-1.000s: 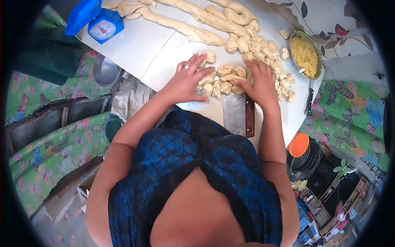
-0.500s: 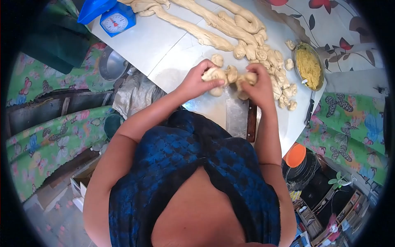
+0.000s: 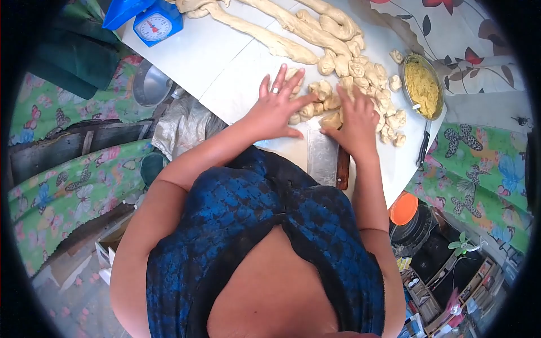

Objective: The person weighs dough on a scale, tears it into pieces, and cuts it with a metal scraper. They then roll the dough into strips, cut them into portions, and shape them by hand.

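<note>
The left hand (image 3: 275, 114) has its fingers splayed wide over creased, pale, rounded lumps of soft dough (image 3: 321, 89), gripping none; the right hand (image 3: 359, 124), fingers parted and thumb out, lies loosely over the same cluster, bunched between both hands; a rectangular, dull-grey metal cleaver (image 3: 322, 158) with brown wooden handle lies bodyward.

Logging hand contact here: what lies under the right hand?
Dough pieces show beside the thumb and forefinger of the right hand; the cleaver is partly hidden at its thumb side. Whatever lies under the palm is covered, so contact there cannot be confirmed.
</note>
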The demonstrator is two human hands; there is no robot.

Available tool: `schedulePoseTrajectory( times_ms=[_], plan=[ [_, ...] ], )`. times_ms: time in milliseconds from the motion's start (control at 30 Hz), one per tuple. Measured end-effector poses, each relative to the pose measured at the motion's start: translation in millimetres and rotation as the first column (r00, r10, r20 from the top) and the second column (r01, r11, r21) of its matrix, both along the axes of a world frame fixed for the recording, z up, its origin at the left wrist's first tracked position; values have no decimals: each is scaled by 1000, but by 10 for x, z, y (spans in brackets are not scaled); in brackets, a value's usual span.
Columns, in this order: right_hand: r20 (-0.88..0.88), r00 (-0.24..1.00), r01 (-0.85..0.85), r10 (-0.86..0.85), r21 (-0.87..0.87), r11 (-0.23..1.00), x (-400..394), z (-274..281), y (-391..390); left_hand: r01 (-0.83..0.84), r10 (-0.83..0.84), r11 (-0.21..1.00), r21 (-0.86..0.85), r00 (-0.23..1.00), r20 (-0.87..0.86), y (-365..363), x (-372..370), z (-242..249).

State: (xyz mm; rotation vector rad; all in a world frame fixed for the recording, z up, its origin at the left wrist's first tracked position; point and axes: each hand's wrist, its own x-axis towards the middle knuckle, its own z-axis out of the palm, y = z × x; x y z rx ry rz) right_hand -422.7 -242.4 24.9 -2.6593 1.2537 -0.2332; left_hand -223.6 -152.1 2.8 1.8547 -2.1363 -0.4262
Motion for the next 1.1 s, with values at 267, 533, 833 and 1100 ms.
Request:
schedulePoseTrajectory(
  times_ms=[267,533,833,1100],
  plan=[
    [-31,988,-153,153,-8,988,349,-34,-114,38,-38,984,-172,999,3,-396,198,-118],
    [134,850,-524,510,114,844,91,111,-116,59,-68,995,-76,990,-122,101,168,-46],
    [-54,944,-317,326,135,939,185,-41,-159,-8,13,995,-102,999,42,-31,86,-40],
    [-122,963,-213,238,194,958,141,225,-80,-40,46,978,-203,999,25,118,61,-52]
  ],
)
